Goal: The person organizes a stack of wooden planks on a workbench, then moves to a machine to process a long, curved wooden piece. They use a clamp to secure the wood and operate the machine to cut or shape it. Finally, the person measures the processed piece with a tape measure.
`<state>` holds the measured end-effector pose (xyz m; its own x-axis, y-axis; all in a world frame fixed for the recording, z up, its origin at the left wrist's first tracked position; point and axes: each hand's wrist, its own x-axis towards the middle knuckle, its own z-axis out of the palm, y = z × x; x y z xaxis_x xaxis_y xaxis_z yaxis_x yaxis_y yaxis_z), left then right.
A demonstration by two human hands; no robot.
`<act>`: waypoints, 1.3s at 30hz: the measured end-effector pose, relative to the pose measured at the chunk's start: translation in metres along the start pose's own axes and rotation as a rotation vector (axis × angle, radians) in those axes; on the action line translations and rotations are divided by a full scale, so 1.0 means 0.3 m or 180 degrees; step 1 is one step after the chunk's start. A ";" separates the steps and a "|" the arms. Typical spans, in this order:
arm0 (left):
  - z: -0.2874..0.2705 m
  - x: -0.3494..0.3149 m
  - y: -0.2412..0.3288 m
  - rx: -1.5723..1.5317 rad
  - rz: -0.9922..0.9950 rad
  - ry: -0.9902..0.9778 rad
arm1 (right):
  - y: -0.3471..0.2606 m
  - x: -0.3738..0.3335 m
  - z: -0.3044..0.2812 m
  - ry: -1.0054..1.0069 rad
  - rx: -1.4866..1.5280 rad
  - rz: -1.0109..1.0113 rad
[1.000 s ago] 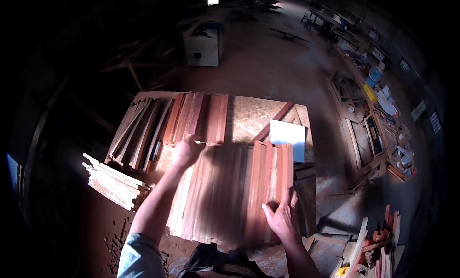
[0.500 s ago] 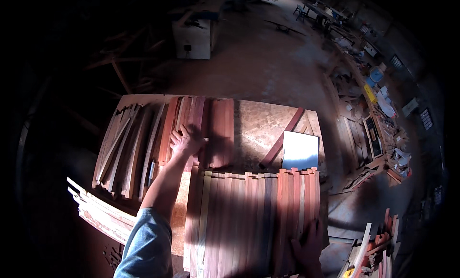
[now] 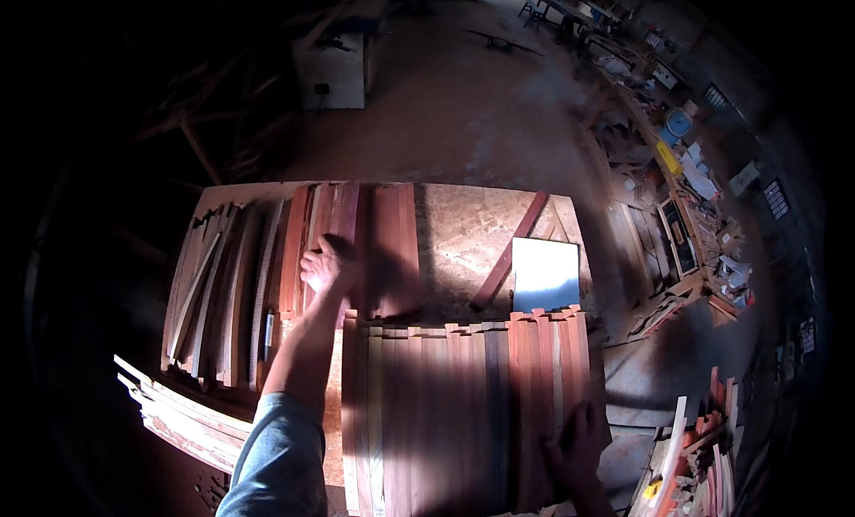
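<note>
My left hand (image 3: 326, 268) reaches over the far group of reddish wooden strips (image 3: 389, 250), its fingers bent in around the edge of a wooden strip (image 3: 344, 216). In front of me lies a wide row of wooden strips (image 3: 436, 410), side by side, in brown, pale and red tones with uneven far ends. On the right edge of this near row rests my right hand (image 3: 574, 450), in shadow, with thumb and fingers apart. Further left, loose darker strips (image 3: 209, 294) lie at slight angles on the board.
A worn board tabletop (image 3: 454, 223) carries the strips. A bright white sheet (image 3: 546, 272) and a slanting red-brown strip (image 3: 509, 250) lie at its right. Offcuts (image 3: 690, 464) are heaped at lower right. Pale slats (image 3: 183, 419) stick out at left. A cluttered bench (image 3: 681, 179) runs along the right.
My left hand has drawn its spread fingers together over the reddish strips. The view has turned slightly, so the scene sits further left. My right hand stays at the near row's right edge.
</note>
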<state>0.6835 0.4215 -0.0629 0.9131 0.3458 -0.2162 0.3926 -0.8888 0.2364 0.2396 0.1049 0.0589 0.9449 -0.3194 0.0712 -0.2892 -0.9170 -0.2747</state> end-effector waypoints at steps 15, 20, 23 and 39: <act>-0.475 -0.464 -0.274 -0.3549 0.1207 -0.1228 | -0.027 -0.007 -0.043 -0.0242 -0.0025 0.0275; -0.360 -0.930 -0.284 -0.2012 0.1432 -0.0216 | -0.012 -0.013 -0.025 -0.0183 0.0165 0.0242; -0.326 -1.169 -0.218 -0.0709 0.1120 -0.0201 | -0.019 -0.018 -0.040 -0.0239 0.0312 0.0268; -0.126 -1.583 0.037 -0.0061 0.0767 0.0550 | 0.008 -0.051 -0.036 0.0194 0.0437 0.0131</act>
<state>0.2585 0.2588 0.0783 0.9848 0.1731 0.0126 0.1628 -0.9463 0.2795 0.2227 0.1052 0.0674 0.9205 -0.3737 0.1141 -0.2998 -0.8629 -0.4069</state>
